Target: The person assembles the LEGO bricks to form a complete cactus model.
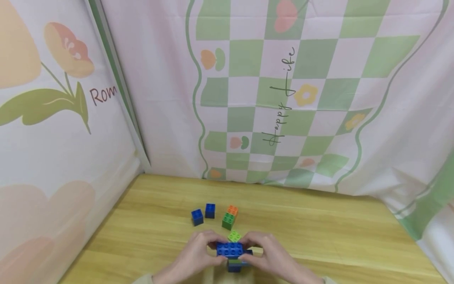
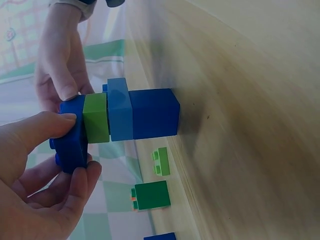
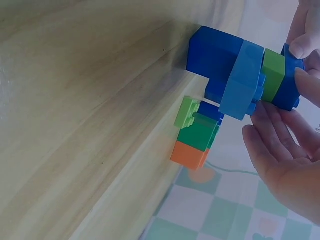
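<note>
Between both hands, a long dark blue brick (image 1: 229, 249) lies across the top of a stack of toy building bricks. My left hand (image 1: 198, 252) pinches its left end, thumb in front and fingers behind. On the other end, my right hand (image 1: 271, 252) also holds it between thumb and fingers. Directly under it sits a lime green brick (image 2: 96, 117), then a lighter blue brick (image 2: 120, 110) that juts out sideways. At the bottom, a dark blue brick (image 2: 155, 114) stands on the table. Whether the top brick is fully pressed down cannot be seen.
Just behind the stack lies a flat lime brick (image 1: 234, 236). Farther back are a green brick (image 1: 228, 221) and an orange brick (image 1: 232, 210), with two small dark blue bricks (image 1: 197, 217) to their left. Printed fabric (image 1: 244, 118) borders the wooden table (image 1: 319, 225).
</note>
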A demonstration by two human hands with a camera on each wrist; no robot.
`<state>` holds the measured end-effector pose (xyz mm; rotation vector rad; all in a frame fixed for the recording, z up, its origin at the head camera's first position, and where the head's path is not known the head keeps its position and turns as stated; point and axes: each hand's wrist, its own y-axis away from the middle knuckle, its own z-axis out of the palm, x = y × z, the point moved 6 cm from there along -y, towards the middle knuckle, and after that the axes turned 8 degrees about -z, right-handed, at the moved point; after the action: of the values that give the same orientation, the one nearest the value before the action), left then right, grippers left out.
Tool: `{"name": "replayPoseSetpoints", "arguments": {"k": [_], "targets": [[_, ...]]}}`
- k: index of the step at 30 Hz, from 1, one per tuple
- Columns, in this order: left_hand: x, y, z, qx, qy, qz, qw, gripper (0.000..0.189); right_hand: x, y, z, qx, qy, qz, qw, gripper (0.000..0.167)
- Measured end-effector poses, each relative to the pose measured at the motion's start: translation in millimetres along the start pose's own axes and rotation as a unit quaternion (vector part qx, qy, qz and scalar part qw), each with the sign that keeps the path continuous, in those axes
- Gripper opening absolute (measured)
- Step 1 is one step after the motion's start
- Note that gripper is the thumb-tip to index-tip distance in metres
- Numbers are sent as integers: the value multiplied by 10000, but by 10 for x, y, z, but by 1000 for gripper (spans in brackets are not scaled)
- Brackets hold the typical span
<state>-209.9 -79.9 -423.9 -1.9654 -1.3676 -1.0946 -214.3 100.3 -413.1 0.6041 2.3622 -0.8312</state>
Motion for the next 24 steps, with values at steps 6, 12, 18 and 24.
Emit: {"name": "replayPoseSetpoints", "arguments": {"k": [6, 12, 18, 24], "targets": [[-17, 17, 3, 30, -92, -84, 9999, 33, 14, -2, 8, -95, -40, 213, 9997, 25], [-24, 18, 6, 20, -93, -163, 9998, 34, 19, 2, 5, -156, -29, 332, 9993, 25], [-11, 25, 7, 36, -63, -36, 10000, 36, 2, 0, -6, -79, 54, 137, 9999, 24], [-24, 33, -4, 16, 30, 167, 9999, 38, -13, -4, -12, -18, 120, -22, 9999, 21]]}}
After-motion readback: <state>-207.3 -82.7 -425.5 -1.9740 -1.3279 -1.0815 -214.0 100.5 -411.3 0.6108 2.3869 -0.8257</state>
